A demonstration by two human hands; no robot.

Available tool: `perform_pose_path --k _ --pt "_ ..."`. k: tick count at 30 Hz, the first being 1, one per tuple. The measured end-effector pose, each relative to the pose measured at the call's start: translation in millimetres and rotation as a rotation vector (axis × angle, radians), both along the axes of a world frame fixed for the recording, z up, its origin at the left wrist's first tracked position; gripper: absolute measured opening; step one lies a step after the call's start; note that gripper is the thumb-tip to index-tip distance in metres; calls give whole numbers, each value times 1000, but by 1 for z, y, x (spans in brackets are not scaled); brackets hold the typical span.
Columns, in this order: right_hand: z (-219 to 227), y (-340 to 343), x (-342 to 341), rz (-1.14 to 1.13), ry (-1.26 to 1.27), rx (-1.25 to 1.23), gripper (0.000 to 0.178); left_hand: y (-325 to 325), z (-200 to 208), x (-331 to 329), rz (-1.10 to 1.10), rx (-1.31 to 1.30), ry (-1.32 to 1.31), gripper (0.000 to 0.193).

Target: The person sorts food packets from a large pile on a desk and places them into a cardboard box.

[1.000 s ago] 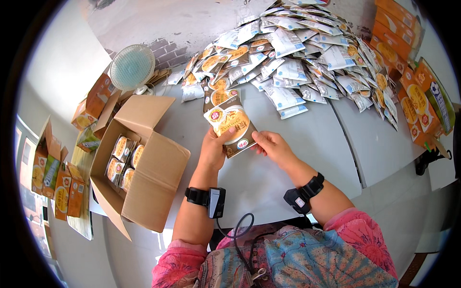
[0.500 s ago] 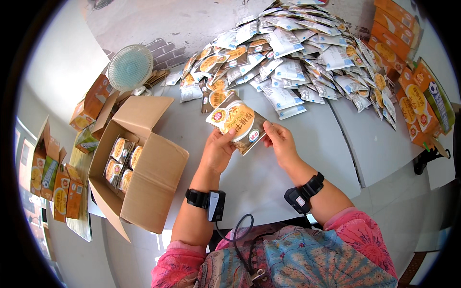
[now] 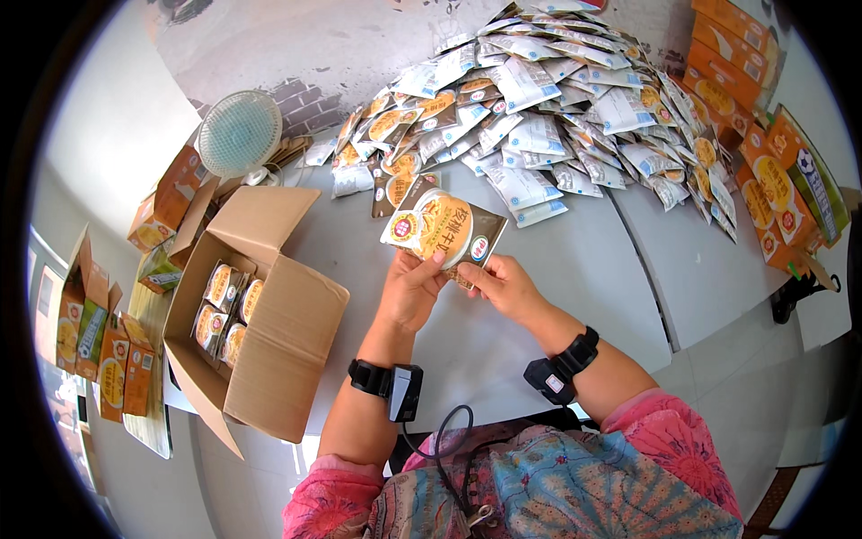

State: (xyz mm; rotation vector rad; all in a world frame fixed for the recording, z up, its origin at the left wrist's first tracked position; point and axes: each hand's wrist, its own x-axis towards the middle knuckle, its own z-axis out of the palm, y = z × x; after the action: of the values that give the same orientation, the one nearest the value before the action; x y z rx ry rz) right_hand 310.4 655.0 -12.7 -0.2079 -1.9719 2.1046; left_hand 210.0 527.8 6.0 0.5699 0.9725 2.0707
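- The left hand (image 3: 413,292) has its fingers (image 3: 433,266) closed on the lower left part of a brown packet (image 3: 449,229) with a bowl picture, thumb on the front face.
- The right hand (image 3: 505,287) pinches the packet's near right edge, its thumb also on top.
- The packet is held up above the counter (image 3: 557,328), tilted, printed front facing the wearer; whether another packet lies behind it, I cannot tell.
- To the left stands an open cardboard carton (image 3: 287,346), flaps spread, near the left hand but apart from it.
- Inside the carton, at least four packets (image 3: 218,286) sit in two rows, fronts showing.
- On the far side, a large heap of packets (image 3: 523,85) spreads toward the right, many with their pale backs up.
- A loose brown packet (image 3: 391,193) lies at the heap's near left edge, just beyond the held one.
- A round fan (image 3: 239,133) stands at far left, beyond the carton.
- Orange boxes (image 3: 779,184) stand at the far right.
- Each wrist wears a black strap (image 3: 575,357) with a small device.
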Motion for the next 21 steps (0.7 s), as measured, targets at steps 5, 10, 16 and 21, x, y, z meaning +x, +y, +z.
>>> perform_pose_path --k 5,10,16,21 --pt "-7 -1 -5 34 -32 64 28 -4 1 -6 -10 15 22 38" --pt "8 -10 2 -30 -85 139 27 -6 0 -5 -8 59 -15 44" --pt "-5 -11 2 -78 1 222 21 -5 -5 -1 -48 126 -103 46" --pt "-17 -6 0 -58 0 195 20 -3 -12 -6 -31 123 -107 43"
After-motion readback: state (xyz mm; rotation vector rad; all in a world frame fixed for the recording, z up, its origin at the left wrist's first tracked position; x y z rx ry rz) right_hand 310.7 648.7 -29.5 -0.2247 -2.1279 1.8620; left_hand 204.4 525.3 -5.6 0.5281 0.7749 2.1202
